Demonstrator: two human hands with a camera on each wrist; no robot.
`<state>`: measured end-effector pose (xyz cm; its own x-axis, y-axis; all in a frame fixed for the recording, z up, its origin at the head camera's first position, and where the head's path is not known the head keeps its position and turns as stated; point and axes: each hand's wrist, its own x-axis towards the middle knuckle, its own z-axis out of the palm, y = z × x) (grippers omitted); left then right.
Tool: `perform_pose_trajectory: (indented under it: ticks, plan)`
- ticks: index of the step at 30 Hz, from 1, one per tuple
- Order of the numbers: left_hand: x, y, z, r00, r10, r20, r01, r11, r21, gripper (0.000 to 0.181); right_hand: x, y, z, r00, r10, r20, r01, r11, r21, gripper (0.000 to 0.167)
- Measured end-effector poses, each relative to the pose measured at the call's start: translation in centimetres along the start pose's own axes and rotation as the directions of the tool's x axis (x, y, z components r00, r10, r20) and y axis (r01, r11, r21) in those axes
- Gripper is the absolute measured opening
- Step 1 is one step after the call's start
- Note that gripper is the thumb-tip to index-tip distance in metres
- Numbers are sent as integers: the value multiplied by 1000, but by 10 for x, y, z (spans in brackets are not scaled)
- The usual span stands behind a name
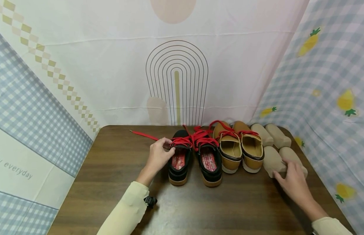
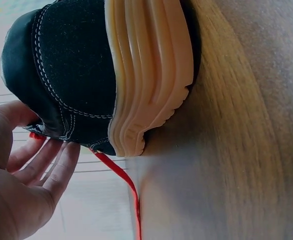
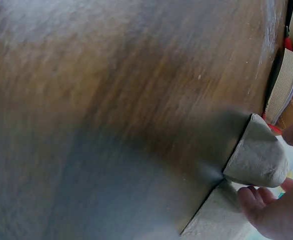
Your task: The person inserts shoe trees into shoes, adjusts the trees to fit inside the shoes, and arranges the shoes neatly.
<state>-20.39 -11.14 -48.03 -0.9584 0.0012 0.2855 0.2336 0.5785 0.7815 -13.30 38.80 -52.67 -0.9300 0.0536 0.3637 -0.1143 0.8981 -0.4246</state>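
A pair of black lace-up shoes with red laces and tan soles stands on the table. My left hand is at the left black shoe. Its thumb is at the shoe's opening and its fingers lie along the outer side, near the red lace. At the right, my right hand holds the front left beige molded shoe insert, thumb on one side and fingers on the other. Those fingers sit in the gap beside a second insert. The fingertips are partly hidden in the head view.
Brown shoes with red laces stand between the black pair and the inserts. The right black shoe is beside the left one. Two more inserts lie behind. A loose red lace end stretches left across the wooden table.
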Motion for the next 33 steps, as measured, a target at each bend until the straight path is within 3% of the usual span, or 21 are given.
perform_pose_trajectory:
  ticks: [10, 15, 21, 29, 33]
  plan:
    - [-2, 1, 2, 999, -42, 13, 42, 999, -13, 15, -2, 2, 1, 983, 144, 117, -142, 990, -23, 64]
    - [-1, 2, 4, 999, -49, 4, 49, 998, -27, 15, -2, 5, 2, 972, 194, 134, -194, 981, -17, 68]
    - [0, 2, 3, 999, -53, -5, 53, 998, -28, 15, 4, 7, 2, 963, 222, 150, -223, 975, -8, 70]
    - [1, 2, 2, 997, -79, 10, 80, 996, -38, 14, 10, 7, -4, 938, 254, 235, -255, 967, -26, 78]
    - [1, 1, 0, 996, -88, 14, 89, 995, -54, 14, 10, 7, -4, 942, 251, 222, -248, 968, -39, 75]
